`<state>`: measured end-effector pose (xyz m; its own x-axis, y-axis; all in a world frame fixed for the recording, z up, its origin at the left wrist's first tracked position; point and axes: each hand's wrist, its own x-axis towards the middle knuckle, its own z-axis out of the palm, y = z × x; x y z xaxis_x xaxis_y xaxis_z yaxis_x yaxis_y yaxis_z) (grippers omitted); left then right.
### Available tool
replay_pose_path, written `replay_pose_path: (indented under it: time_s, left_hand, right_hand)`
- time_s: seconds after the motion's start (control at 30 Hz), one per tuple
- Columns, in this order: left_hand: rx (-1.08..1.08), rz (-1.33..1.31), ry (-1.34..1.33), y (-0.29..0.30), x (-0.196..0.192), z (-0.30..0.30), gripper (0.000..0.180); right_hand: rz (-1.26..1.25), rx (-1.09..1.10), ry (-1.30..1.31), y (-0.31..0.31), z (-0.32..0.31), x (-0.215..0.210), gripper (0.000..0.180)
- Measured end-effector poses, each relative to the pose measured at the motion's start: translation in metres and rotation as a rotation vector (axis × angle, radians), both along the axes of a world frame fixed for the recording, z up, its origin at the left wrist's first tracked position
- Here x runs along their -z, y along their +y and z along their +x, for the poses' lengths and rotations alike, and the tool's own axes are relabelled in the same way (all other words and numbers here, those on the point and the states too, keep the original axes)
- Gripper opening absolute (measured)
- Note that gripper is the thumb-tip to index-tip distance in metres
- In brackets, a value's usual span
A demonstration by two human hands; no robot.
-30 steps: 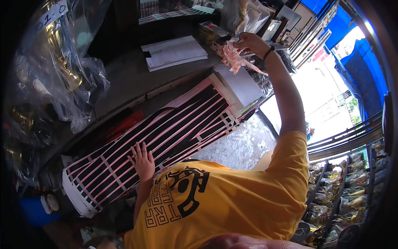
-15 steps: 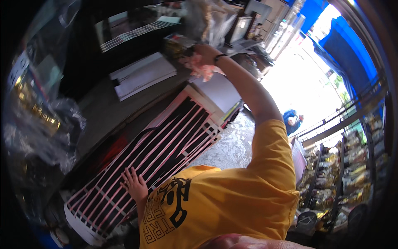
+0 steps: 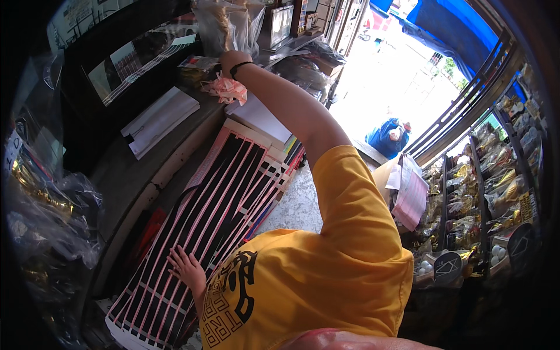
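Note:
My left hand (image 3: 186,267) lies open, fingers spread, on a long sheet with black strips and pinkish-white lines (image 3: 201,230), which slants across the space before me. My right arm reaches far forward, a dark band round its wrist. Curled over at the far end of the counter, my right hand (image 3: 234,59) is closed on a bunch of crumpled pink-and-white paper strips (image 3: 228,91) that hangs below it. Its fingertips are mostly hidden.
White papers (image 3: 160,121) lie on the dark counter (image 3: 119,181). Clear plastic bags (image 3: 55,201) hang at the left, and another plastic bag (image 3: 230,26) stands beyond my right hand. Racks of wrapped goods (image 3: 466,198) and a pink paper stack (image 3: 409,198) are at the right.
The view has swung, so the scene sits further left. My right hand has moved slightly further away, with the paper strips still beneath it. My left hand stays flat on the striped sheet.

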<state>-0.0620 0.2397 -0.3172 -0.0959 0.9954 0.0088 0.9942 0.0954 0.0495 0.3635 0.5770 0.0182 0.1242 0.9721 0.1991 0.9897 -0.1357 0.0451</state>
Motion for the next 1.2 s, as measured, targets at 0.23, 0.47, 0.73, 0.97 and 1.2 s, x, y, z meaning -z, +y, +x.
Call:
replay_pose_path:
  time_s: [0.23,0.47,0.73,0.97,1.2]
  left_hand:
    - [0.006,0.059,-0.166,0.006,0.009,-0.010,0.055]
    - [-0.005,0.221,-0.208,-0.012,0.002,-0.070,0.062]
    - [-0.030,0.161,-0.058,-0.013,0.015,-0.079,0.057]
    - [0.008,0.197,-0.142,0.020,0.011,-0.021,0.057]
    - [0.006,0.218,-0.136,0.029,0.011,-0.013,0.057]
  right_hand:
    - [0.211,-0.198,0.037,-0.023,-0.022,-0.028,0.040]
    - [0.259,-0.636,0.365,-0.132,-0.120,0.030,0.027]
    - [-0.167,-0.676,0.667,-0.215,-0.162,0.186,0.019]
    - [-0.195,-0.695,0.794,-0.269,-0.184,0.274,0.009]
    - [0.417,-0.468,0.566,-0.285,-0.163,0.288,0.024]
